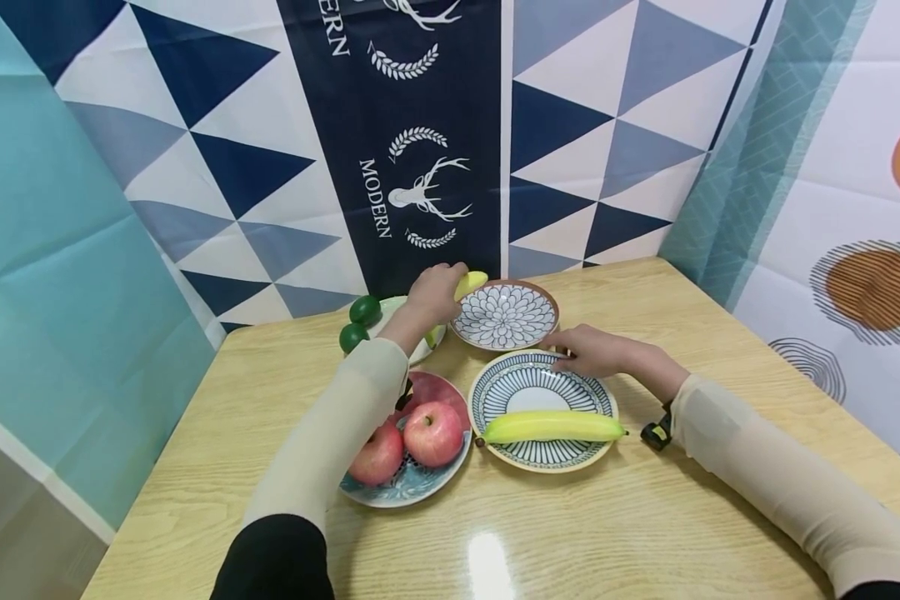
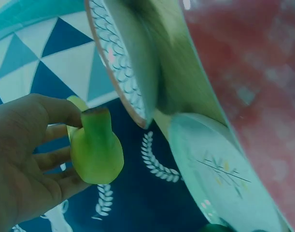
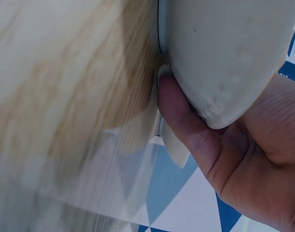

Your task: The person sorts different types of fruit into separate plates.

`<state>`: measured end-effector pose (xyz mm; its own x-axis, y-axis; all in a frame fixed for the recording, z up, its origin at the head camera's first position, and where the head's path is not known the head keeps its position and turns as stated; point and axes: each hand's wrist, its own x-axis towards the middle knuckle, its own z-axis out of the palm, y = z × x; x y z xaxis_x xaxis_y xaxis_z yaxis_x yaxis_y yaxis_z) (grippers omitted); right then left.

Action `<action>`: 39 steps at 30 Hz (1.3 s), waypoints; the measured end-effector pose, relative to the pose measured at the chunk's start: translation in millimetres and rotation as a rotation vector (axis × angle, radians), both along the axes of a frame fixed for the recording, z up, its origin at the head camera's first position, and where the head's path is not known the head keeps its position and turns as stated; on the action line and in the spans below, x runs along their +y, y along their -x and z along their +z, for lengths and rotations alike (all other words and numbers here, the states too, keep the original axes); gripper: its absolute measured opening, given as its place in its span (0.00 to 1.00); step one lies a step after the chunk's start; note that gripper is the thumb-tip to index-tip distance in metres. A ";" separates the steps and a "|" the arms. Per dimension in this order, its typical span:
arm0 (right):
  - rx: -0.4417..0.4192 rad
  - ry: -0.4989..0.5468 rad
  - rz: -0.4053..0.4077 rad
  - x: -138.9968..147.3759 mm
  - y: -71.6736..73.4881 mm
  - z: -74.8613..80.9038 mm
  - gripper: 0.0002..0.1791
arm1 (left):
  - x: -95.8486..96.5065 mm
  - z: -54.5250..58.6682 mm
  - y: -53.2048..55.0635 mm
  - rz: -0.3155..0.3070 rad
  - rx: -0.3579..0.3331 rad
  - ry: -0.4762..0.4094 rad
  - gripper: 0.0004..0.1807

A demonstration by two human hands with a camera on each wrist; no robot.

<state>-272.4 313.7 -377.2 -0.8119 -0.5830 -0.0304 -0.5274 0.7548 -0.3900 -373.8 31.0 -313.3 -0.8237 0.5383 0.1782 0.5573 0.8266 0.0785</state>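
At the back of the table my left hand holds a yellow-green banana, beside the brown-rimmed flower-pattern plate. In the left wrist view, the banana's green stem end faces the camera, with thumb and fingers around the fruit. My right hand grips the far right rim of a blue-striped plate. From the right wrist view, the thumb lies under the pale plate underside; the other fingers are mostly hidden there. Across the striped plate's near side lies another banana.
Front left, a blue and pink plate bears apples, partly behind my left forearm. Behind it stands a white plate with a sprig pattern, and green fruits at its left edge. A patterned curtain hangs behind the table.
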 end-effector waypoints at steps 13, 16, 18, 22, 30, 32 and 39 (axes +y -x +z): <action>0.006 0.010 0.026 -1.3 -0.5 2.5 0.17 | 15.1 17.5 -35.5 -0.266 -0.146 0.000 0.36; 0.002 0.008 0.021 -2.3 -0.5 3.9 0.18 | 17.2 20.4 -42.1 -0.374 -0.179 0.021 0.36; 0.002 0.004 0.021 -2.5 -0.4 4.4 0.19 | 18.8 21.5 -46.2 -0.453 -0.190 0.042 0.34; -0.019 -0.013 -0.009 -2.6 -0.6 4.2 0.18 | 23.3 22.1 -56.7 -0.554 -0.218 0.077 0.33; -0.052 0.037 -0.032 1.1 -2.1 -1.7 0.09 | 33.9 19.9 -75.4 -0.677 -0.302 0.101 0.35; -0.014 0.035 -0.005 1.5 -2.4 -0.3 0.10 | 36.8 20.2 -79.4 -0.701 -0.326 0.114 0.36; -0.023 0.044 0.007 1.5 -1.8 5.2 0.06 | 46.5 20.2 -89.0 -0.771 -0.372 0.179 0.36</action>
<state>-270.6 315.3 -372.0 -0.8072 -0.5898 -0.0234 -0.5230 0.7332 -0.4347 -284.7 77.5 -293.1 -0.2063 0.9636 -0.1699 0.9301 0.2471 0.2717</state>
